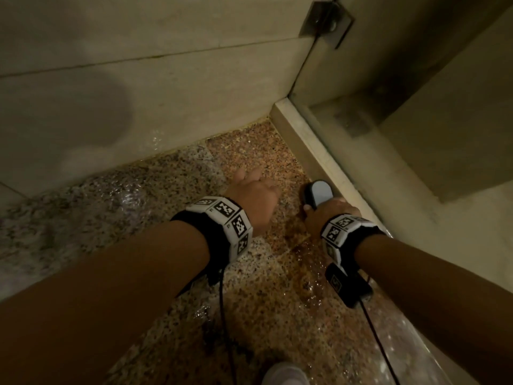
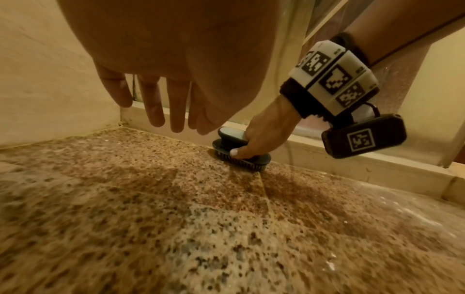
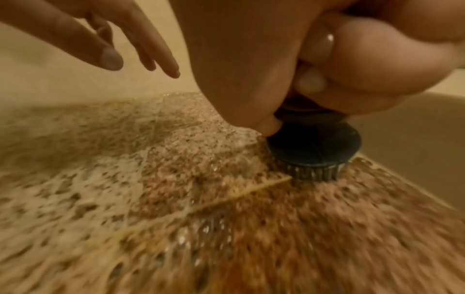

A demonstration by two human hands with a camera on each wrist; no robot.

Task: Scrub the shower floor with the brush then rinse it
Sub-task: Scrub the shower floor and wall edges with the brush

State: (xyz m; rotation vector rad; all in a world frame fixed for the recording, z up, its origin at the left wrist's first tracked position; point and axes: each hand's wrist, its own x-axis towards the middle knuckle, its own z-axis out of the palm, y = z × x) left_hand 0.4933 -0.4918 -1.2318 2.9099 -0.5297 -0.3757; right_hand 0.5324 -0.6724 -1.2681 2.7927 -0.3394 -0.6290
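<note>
A dark grey scrub brush (image 1: 316, 193) (image 2: 236, 147) (image 3: 314, 151) with a pale top stands bristles-down on the wet speckled granite shower floor (image 1: 249, 287) (image 2: 176, 218) (image 3: 151, 199), close to the low curb. My right hand (image 1: 330, 215) (image 2: 261, 135) (image 3: 289, 83) grips its handle from above. My left hand (image 1: 255, 198) (image 2: 161, 111) (image 3: 113, 53) hangs just above the floor to the left of the brush, fingers straight and relaxed, holding nothing.
A pale stone curb (image 1: 313, 151) (image 2: 352, 167) runs along the right side of the floor, with a glass panel and its metal bracket (image 1: 324, 22) above. Beige tiled wall (image 1: 138, 93) bounds the far side. My shoe tip (image 1: 286, 373) shows at the bottom.
</note>
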